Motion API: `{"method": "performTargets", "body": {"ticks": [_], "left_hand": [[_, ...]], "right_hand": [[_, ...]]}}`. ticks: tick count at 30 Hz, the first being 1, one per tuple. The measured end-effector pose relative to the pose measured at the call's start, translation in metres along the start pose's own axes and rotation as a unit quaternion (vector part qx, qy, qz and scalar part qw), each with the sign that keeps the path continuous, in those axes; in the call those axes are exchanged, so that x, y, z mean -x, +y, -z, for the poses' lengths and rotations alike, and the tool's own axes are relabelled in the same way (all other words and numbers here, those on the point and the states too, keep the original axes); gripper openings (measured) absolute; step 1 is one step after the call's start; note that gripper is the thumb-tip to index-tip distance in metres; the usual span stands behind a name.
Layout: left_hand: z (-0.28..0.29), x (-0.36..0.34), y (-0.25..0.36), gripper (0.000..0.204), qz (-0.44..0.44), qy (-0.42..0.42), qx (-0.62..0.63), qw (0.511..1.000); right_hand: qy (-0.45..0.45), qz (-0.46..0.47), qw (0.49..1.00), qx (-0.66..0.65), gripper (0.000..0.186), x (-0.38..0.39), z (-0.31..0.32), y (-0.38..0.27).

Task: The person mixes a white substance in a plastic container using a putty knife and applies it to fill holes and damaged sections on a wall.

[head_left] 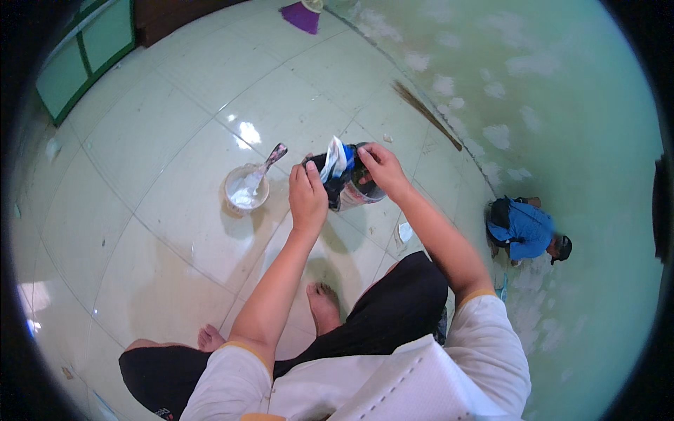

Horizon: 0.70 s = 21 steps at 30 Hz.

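Held up in front of me is a cylindrical container [359, 199] with a clear-looking side and dark plastic about its mouth. My right hand [386, 170] grips its rim at the right, fingers bent over the edge. At the other side my left hand [309, 200] is closed on the dark plastic [333, 184]. A crumpled white and blue packet [334, 158] sticks up from the mouth between my hands. Left of it on the floor stands a tub [229, 201] of white paste [245, 191], with a patterned handle [276, 155] leaning out of it.
At the right, a person in blue [528, 228] crouches by the green wall [590, 126] with whitish patches. A stick broom [428, 116] lies along the wall base; a purple broom [302, 17] is farther off. A white scrap [405, 232] lies on the tiled floor [168, 231].
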<state>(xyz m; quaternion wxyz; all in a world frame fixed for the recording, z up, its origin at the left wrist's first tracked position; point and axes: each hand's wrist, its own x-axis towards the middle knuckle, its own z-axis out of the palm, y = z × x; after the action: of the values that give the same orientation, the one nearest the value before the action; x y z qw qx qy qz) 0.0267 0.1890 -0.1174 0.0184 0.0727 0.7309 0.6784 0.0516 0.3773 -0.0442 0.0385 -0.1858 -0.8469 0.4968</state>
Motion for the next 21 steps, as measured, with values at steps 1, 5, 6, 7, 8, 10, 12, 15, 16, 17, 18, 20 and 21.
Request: {"method": "performTargets", "body": {"ticks": [1, 5, 6, 7, 8, 10, 12, 15, 16, 17, 18, 20, 21], "left_hand": [[0.0, 0.0, 0.001, 0.043, -0.052, 0.014, -0.025, 0.998], [-0.006, 0.002, 0.008, 0.038, -0.137, -0.012, -0.068, 0.988], [-0.008, 0.002, 0.008, 0.037, -0.138, -0.041, -0.065, 0.988], [-0.008, 0.004, 0.011, 0.035, -0.129, -0.075, -0.048, 0.988], [-0.01, 0.006, 0.012, 0.035, -0.131, -0.109, -0.045, 0.984], [-0.013, 0.01, 0.014, 0.035, -0.135, -0.177, -0.039, 0.974], [-0.016, 0.011, 0.007, 0.034, -0.125, -0.23, -0.024, 0.965], [-0.019, 0.017, 0.005, 0.036, -0.124, -0.284, -0.022, 0.95], [-0.018, 0.02, 0.007, 0.036, -0.099, -0.287, 0.002, 0.953], [-0.017, 0.021, 0.01, 0.036, -0.075, -0.284, 0.026, 0.955], [-0.014, 0.016, 0.013, 0.036, -0.052, -0.277, 0.052, 0.958], [-0.001, -0.003, 0.015, 0.038, -0.051, -0.245, 0.026, 0.968], [0.008, -0.016, 0.015, 0.04, -0.047, -0.228, 0.009, 0.972]], "right_hand": [[0.014, 0.009, 1.0, -0.005, 0.025, 0.007, 0.007, 0.001], [0.075, 0.021, 0.996, -0.049, 0.024, 0.041, 0.031, 0.0], [0.091, 0.019, 0.993, -0.067, 0.024, 0.05, 0.036, -0.001], [0.101, 0.025, 0.993, -0.058, 0.024, 0.057, 0.04, 0.002], [0.111, 0.032, 0.992, -0.049, 0.023, 0.064, 0.047, 0.005], [0.132, 0.047, 0.99, -0.032, 0.023, 0.08, 0.059, 0.006], [0.144, 0.061, 0.987, -0.023, 0.024, 0.094, 0.063, 0.0], [0.149, 0.057, 0.987, 0.023, 0.02, 0.114, 0.081, 0.016], [0.145, 0.049, 0.988, 0.031, 0.02, 0.12, 0.088, 0.027], [0.147, 0.042, 0.987, 0.046, 0.019, 0.129, 0.093, 0.033], [0.147, 0.039, 0.986, 0.061, 0.019, 0.139, 0.101, 0.038], [0.148, 0.023, 0.985, 0.09, 0.019, 0.154, 0.116, 0.061], [0.147, 0.022, 0.984, 0.099, 0.019, 0.16, 0.123, 0.075]]}}
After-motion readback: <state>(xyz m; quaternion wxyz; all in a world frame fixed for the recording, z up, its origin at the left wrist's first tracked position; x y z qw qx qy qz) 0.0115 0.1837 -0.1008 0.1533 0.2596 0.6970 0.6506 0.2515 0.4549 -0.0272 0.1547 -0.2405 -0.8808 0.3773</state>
